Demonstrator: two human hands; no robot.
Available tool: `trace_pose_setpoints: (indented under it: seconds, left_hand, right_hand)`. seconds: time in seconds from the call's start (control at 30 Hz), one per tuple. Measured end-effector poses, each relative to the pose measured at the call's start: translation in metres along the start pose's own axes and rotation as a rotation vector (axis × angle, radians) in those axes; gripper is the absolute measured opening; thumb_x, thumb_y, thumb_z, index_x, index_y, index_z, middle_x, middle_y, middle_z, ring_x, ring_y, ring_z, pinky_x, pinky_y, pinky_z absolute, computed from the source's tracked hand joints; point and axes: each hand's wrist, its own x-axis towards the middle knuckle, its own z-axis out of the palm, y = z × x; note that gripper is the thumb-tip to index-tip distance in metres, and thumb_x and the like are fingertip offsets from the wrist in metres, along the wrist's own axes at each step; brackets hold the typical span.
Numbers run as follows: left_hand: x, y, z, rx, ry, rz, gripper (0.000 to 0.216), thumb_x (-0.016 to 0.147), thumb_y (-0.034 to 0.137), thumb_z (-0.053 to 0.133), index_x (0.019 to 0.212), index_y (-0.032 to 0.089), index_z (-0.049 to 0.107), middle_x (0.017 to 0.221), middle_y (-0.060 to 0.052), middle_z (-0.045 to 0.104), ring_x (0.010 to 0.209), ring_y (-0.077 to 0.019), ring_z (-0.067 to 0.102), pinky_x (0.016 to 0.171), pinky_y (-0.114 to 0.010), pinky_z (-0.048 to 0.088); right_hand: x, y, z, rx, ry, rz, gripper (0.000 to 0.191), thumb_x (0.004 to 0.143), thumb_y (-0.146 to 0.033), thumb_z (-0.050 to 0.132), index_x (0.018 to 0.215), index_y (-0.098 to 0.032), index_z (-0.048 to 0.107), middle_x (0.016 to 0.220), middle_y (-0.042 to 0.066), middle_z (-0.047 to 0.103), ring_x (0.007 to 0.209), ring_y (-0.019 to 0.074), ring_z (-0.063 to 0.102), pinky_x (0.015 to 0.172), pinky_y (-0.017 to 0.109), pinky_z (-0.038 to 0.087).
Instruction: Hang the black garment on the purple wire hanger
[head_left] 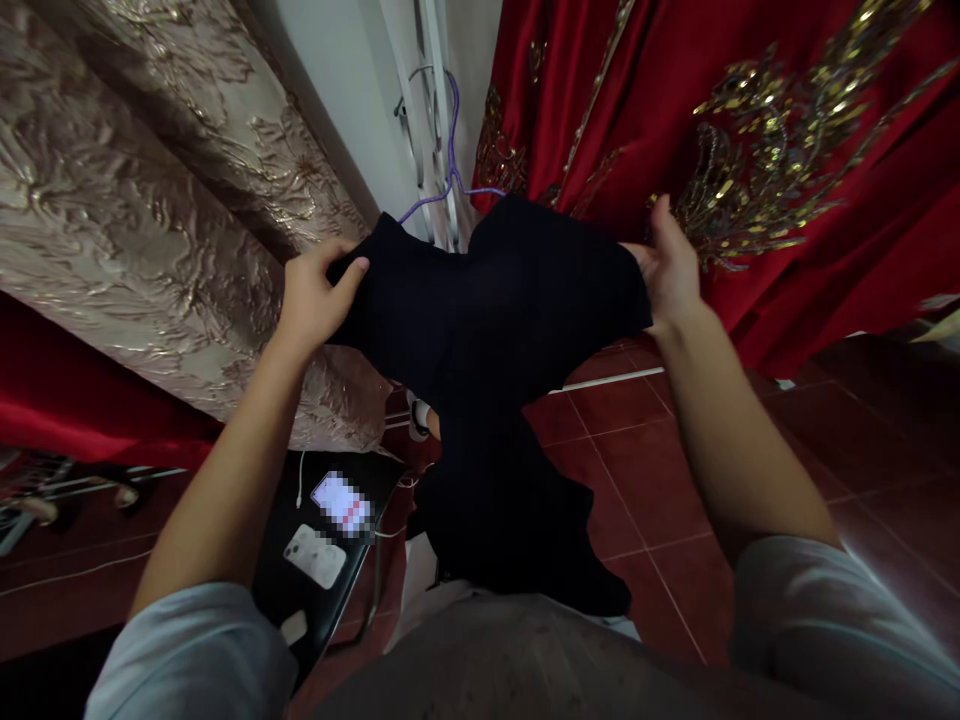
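Holding the dk garment [465, 310] out at chest ht, both hands had its upper part stretched side to side, just below & in front of the purple hanger [453, 172]. L hand [319, 300] pinched one edge btwn thumb & fingers. R hand [671, 275] was at the opp. edge, thumb up & clear of the cloth, fingers hidden behind it; couldn't tell if it gripped. Progress, est. only: upper part looked spread, so approx. halfway; lower part hung narrow & uneven, so smoothing there seemed left. Whether the cloth sat on the hanger was unclear, as the hanger's lower part was hidden. Phones [315, 556] lay on the blk counter [285, 598], lower L.
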Motion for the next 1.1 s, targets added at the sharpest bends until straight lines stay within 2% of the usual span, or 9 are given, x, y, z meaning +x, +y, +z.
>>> trace_pose_setpoints:
  seconds: [0.13, 0.3, 0.37, 0.5, 0.63, 0.8, 0.93, 1.03, 1.1]
  left_hand:
    - [0.012, 0.011, 0.005, -0.043, 0.030, 0.011, 0.034, 0.102, 0.051, 0.056, 0.107, 0.021, 0.070, 0.111, -0.002, 0.072, 0.107, -0.0216, 0.064, 0.104, -0.040, 0.046]
    - [0.021, 0.053, 0.000, -0.127, 0.259, 0.042, 0.044, 0.100, 0.050, 0.067, 0.129, 0.018, 0.062, 0.135, -0.003, 0.059, 0.128, -0.0176, 0.051, 0.116, -0.038, 0.036]
    - [0.014, 0.072, -0.002, -0.302, 0.189, -0.027, 0.038, 0.103, 0.049, 0.062, 0.127, 0.019, 0.062, 0.125, -0.005, 0.064, 0.116, -0.0189, 0.060, 0.107, -0.039, 0.045]
    - [-0.012, 0.104, -0.005, -0.669, -0.148, -0.309, 0.050, 0.111, 0.051, 0.029, 0.118, 0.018, 0.066, 0.105, -0.011, 0.070, 0.099, -0.0235, 0.071, 0.085, -0.040, 0.059]
    - [-0.041, 0.116, -0.030, -0.694, -0.260, -0.523, 0.040, 0.102, 0.048, 0.048, 0.112, 0.017, 0.072, 0.089, -0.013, 0.067, 0.074, -0.0217, 0.068, 0.061, -0.034, 0.057]
    - [-0.064, 0.097, -0.073, -0.620, -0.553, -0.662, 0.043, 0.075, 0.034, 0.073, 0.116, 0.024, 0.078, 0.070, -0.009, 0.062, 0.042, -0.0116, 0.039, 0.035, -0.026, 0.025]
    - [-0.061, 0.077, -0.085, -0.462, -0.515, -0.568, 0.024, 0.071, 0.034, 0.074, 0.091, 0.025, 0.083, 0.068, -0.010, 0.066, 0.046, -0.0148, 0.048, 0.037, -0.024, 0.024]
    - [-0.050, 0.066, -0.080, -0.459, -0.428, -0.499, 0.015, 0.074, 0.033, 0.073, 0.080, 0.021, 0.080, 0.070, -0.011, 0.069, 0.045, -0.0123, 0.045, 0.039, -0.024, 0.026]
    - [-0.042, 0.062, -0.073, -0.449, -0.313, -0.473, 0.022, 0.078, 0.035, 0.074, 0.093, 0.019, 0.079, 0.076, -0.011, 0.071, 0.051, -0.0148, 0.053, 0.045, -0.029, 0.040]
  right_hand:
    - [-0.006, -0.014, -0.003, 0.107, -0.056, -0.150, 0.027, 0.087, -0.044, 0.076, 0.085, -0.017, 0.074, 0.085, 0.007, 0.075, 0.088, 0.0212, 0.072, 0.078, 0.034, 0.056]
    - [-0.026, -0.027, 0.014, -0.010, 0.126, -0.331, 0.034, 0.093, -0.054, 0.063, 0.075, -0.025, 0.062, 0.072, 0.003, 0.060, 0.079, 0.0209, 0.064, 0.070, 0.035, 0.053]
    - [-0.047, -0.028, 0.026, -0.085, 0.123, -0.382, 0.034, 0.095, -0.055, 0.059, 0.079, -0.025, 0.062, 0.073, 0.002, 0.055, 0.075, 0.0195, 0.060, 0.070, 0.035, 0.052]
    - [-0.100, -0.018, 0.063, -0.382, -0.386, -0.496, 0.024, 0.101, -0.047, 0.052, 0.088, -0.029, 0.062, 0.081, 0.001, 0.059, 0.072, 0.0186, 0.058, 0.070, 0.037, 0.053]
    - [-0.118, -0.001, 0.089, -0.516, -0.755, -0.487, 0.017, 0.102, -0.045, 0.048, 0.097, -0.033, 0.059, 0.090, 0.000, 0.066, 0.076, 0.0209, 0.062, 0.071, 0.041, 0.056]
    - [-0.063, 0.023, 0.073, -0.381, -0.375, -0.624, 0.034, 0.099, -0.044, 0.056, 0.128, -0.028, 0.057, 0.130, 0.009, 0.060, 0.127, 0.0270, 0.056, 0.112, 0.051, 0.047]
    - [-0.024, 0.045, 0.063, -0.359, -0.291, -0.562, 0.062, 0.093, -0.055, 0.065, 0.147, -0.028, 0.047, 0.159, 0.011, 0.039, 0.151, 0.0302, 0.034, 0.123, 0.052, 0.034]
    - [-0.019, 0.055, 0.065, -0.248, -0.480, -0.373, 0.039, 0.096, -0.059, 0.058, 0.114, -0.025, 0.066, 0.123, 0.007, 0.066, 0.115, 0.0227, 0.062, 0.101, 0.040, 0.052]
    - [-0.017, 0.055, 0.068, -0.133, -0.538, -0.243, 0.039, 0.094, -0.061, 0.060, 0.088, -0.022, 0.065, 0.087, 0.001, 0.066, 0.082, 0.0153, 0.061, 0.079, 0.031, 0.054]
